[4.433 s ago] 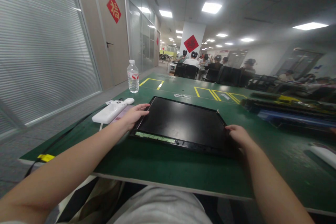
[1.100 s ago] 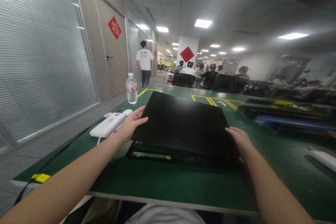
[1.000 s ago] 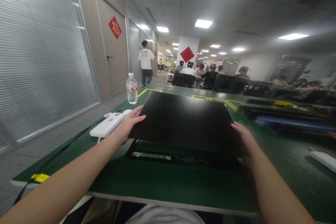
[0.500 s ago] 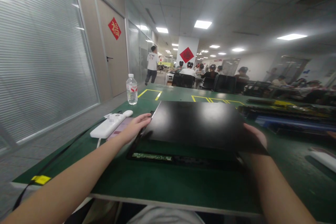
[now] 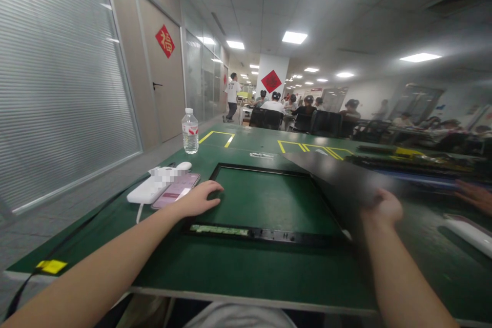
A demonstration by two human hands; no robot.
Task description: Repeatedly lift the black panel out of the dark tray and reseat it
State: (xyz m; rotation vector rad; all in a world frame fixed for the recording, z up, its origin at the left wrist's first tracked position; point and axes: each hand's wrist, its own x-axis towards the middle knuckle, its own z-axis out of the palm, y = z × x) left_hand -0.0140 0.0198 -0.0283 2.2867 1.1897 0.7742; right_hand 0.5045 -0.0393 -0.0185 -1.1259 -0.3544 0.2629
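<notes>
A thin dark flat panel (image 5: 342, 174) is held by its edge in my right hand (image 5: 386, 207), tilted and smeared by motion. Below and left of it, a black rectangular frame (image 5: 265, 168) lies flat on the green table (image 5: 269, 271). A narrow green circuit board (image 5: 221, 230) runs along the frame's near bar. My left hand (image 5: 202, 198) rests over the frame's left side, its fingers apart and nothing in them. Whether the fingertips touch the frame I cannot tell.
Left of the frame are a phone (image 5: 177, 190), a white power-bank-like device (image 5: 149, 187) with a cable, and a water bottle (image 5: 190, 132). Dark stacked parts (image 5: 418, 164) stand at the right. Another person's hand (image 5: 476, 196) reaches in at the right edge, above a white object (image 5: 469, 233).
The panel has moved right and tilted in my right hand, uncovering the frame. My left hand has let go of the panel's left edge. Another person's hand has come further into view.
</notes>
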